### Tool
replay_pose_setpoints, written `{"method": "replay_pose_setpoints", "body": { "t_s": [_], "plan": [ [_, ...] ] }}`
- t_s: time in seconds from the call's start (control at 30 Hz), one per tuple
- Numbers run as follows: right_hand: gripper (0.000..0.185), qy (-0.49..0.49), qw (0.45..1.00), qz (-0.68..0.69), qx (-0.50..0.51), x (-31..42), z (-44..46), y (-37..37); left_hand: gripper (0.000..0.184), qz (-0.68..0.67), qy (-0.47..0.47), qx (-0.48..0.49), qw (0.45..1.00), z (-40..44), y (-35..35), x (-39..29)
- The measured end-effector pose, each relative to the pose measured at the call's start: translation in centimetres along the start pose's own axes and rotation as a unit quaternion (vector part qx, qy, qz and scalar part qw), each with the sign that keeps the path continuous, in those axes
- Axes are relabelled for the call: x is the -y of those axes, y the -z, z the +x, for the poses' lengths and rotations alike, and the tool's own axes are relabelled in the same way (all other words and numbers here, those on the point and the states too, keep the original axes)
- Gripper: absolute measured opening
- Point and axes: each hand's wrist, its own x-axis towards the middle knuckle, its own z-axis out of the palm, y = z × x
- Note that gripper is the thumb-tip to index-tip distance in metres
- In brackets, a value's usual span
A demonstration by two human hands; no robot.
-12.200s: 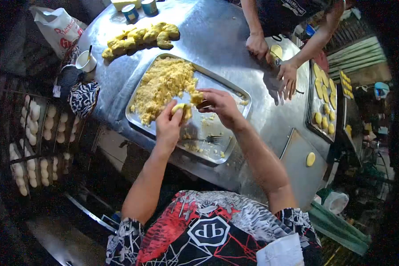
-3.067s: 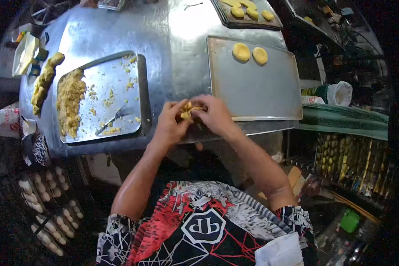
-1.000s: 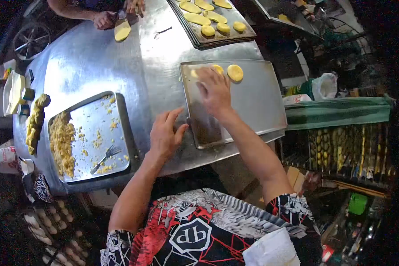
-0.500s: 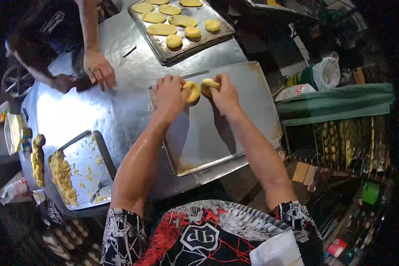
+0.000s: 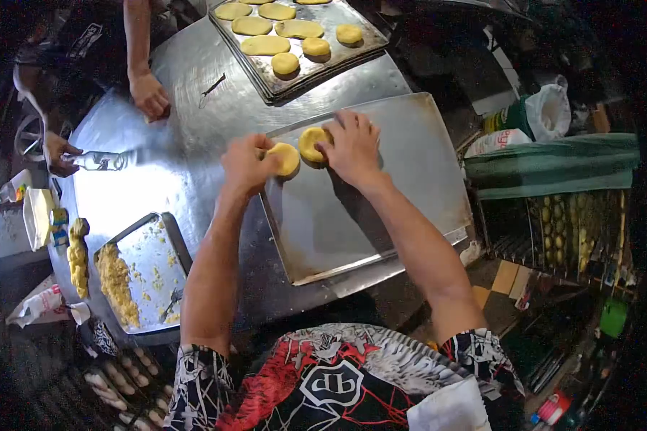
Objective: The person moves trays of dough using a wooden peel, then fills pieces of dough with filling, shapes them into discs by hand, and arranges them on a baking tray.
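Observation:
Two round, flattened pieces of yellow dough lie side by side at the upper left of a metal baking tray (image 5: 381,208). My left hand (image 5: 246,164) has its fingers closed at the outer edge of the left dough round (image 5: 286,159), which is slightly blurred. On the other round (image 5: 312,145), which has a dent in its top, the thumb and fingers of my right hand (image 5: 354,149) grip the right edge.
A stacked tray (image 5: 266,90) of dough pieces sits at the back. Left, a tray (image 5: 147,287) holds crumbly yellow filling beside a twisted dough piece (image 5: 77,262). Another person's hand (image 5: 149,97) rests on the table; a second hand holds a clear bottle (image 5: 101,161). Green cloth (image 5: 553,169) hangs right.
Both dough rounds have come down flat onto the tray with my hands at their outer edges. At the left, a person's hand with a bottle now shows; the other hand moved back.

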Motion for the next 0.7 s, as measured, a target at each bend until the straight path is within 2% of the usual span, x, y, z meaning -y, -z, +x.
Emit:
{"method": "replay_pose_setpoints", "body": {
  "t_s": [0.03, 0.1, 0.13, 0.17, 0.2, 0.23, 0.27, 0.33, 0.37, 0.43, 0.5, 0.57, 0.6, 0.63, 0.67, 0.7],
  "plan": [
    [0.032, -0.034, 0.998, 0.023, 0.038, 0.2, 0.4, 0.5, 0.036, -0.089, 0.012, 0.035, 0.995, 0.5, -0.2, 0.0],
    [0.032, -0.099, 0.985, 0.068, 0.12, 0.2, 0.8, 1.5, 0.035, -0.084, 0.02, 0.02, 0.996, 1.4, -1.2, 0.1],
    [0.033, -0.076, 0.993, 0.048, 0.079, 0.0, 0.3, 1.1, 0.035, -0.079, 0.026, 0.01, 0.996, 1.2, -1.2, 0.1],
    [0.033, -0.053, 0.998, 0.03, 0.035, -0.2, -0.3, 0.6, 0.034, -0.012, -0.044, -0.059, 0.997, 0.9, -0.8, 0.3],
    [0.033, -0.033, 0.999, 0.013, -0.012, 0.4, -0.2, 0.8, 0.032, -0.049, -0.033, -0.09, 0.994, 0.5, -0.2, 0.9],
    [0.033, -0.047, 0.999, 0.007, -0.018, 1.3, -0.6, 1.1, 0.03, -0.087, -0.024, -0.126, 0.988, 0.3, 0.5, 1.6],
    [0.034, 0.012, 0.999, 0.026, -0.015, 2.4, -0.9, 0.8, 0.029, -0.124, -0.012, -0.157, 0.98, -0.5, 1.1, 2.3],
    [0.036, 0.125, 0.99, 0.062, -0.008, 4.8, -1.9, 0.4, 0.025, -0.147, 0.044, -0.142, 0.978, -4.1, 3.1, 2.6],
    [0.039, 0.142, 0.988, 0.035, 0.054, 6.5, -2.4, 0.2, 0.023, -0.159, 0.07, -0.139, 0.975, -6.2, 4.3, 2.7],
    [0.044, 0.14, 0.987, 0.027, 0.073, 7.6, -3.0, -1.8, 0.02, -0.112, 0.064, -0.13, 0.983, -10.7, 5.6, 4.5],
    [0.051, 0.134, 0.986, 0.027, 0.1, 8.5, -3.5, -2.9, 0.019, -0.142, 0.063, -0.154, 0.976, -15.8, 7.3, 5.7],
    [0.046, 0.143, 0.985, 0.026, 0.093, 8.7, -3.9, -2.8, 0.019, -0.084, 0.082, -0.169, 0.979, -20.5, 9.3, 9.1],
    [0.043, 0.147, 0.985, 0.022, 0.087, 8.9, -4.2, -2.5, 0.02, -0.089, 0.09, -0.196, 0.972, -22.8, 10.3, 11.2],
    [0.032, 0.142, 0.984, 0.038, 0.105, 9.1, -4.5, -1.7, 0.02, -0.096, 0.095, -0.223, 0.965, -25.1, 11.1, 13.7],
    [0.032, 0.126, 0.986, 0.068, 0.089, 9.3, -4.4, -1.7, 0.019, -0.107, 0.104, -0.252, 0.956, -27.2, 11.8, 16.5],
    [0.032, 0.109, 0.986, 0.098, 0.076, 9.4, -4.7, -2.2, 0.019, -0.189, 0.177, -0.26, 0.93, -29.1, 13.1, 17.7]
  ]
}}
